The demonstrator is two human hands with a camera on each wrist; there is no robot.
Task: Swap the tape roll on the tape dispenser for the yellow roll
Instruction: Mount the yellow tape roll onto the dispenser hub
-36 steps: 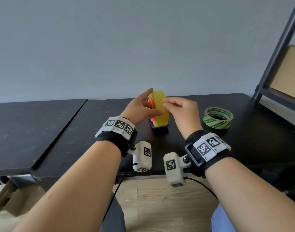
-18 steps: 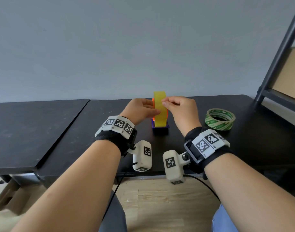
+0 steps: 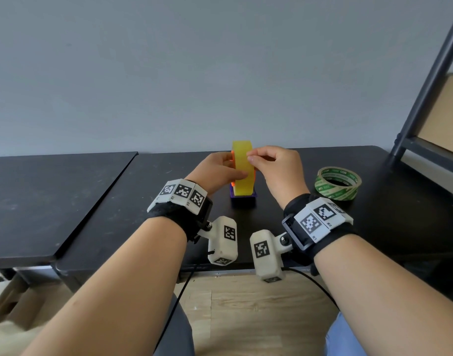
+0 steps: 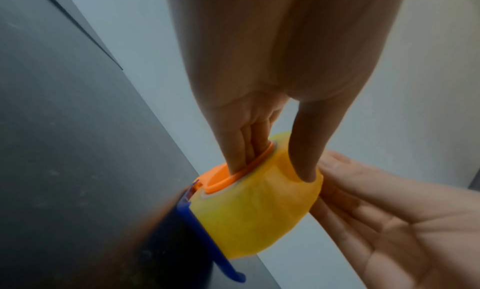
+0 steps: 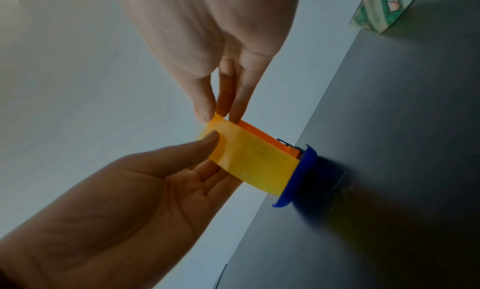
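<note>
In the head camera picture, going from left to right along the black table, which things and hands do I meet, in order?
Left hand → yellow tape roll on the tape dispenser → right hand → green tape roll → shelf post.

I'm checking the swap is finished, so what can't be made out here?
- Dispenser cutter: head view, yellow roll and both hands cover it.
- Whether the orange hub is fully seated: left wrist view, left hand fingers fill it.
- Green roll: right wrist view, cut off, blurred.
</note>
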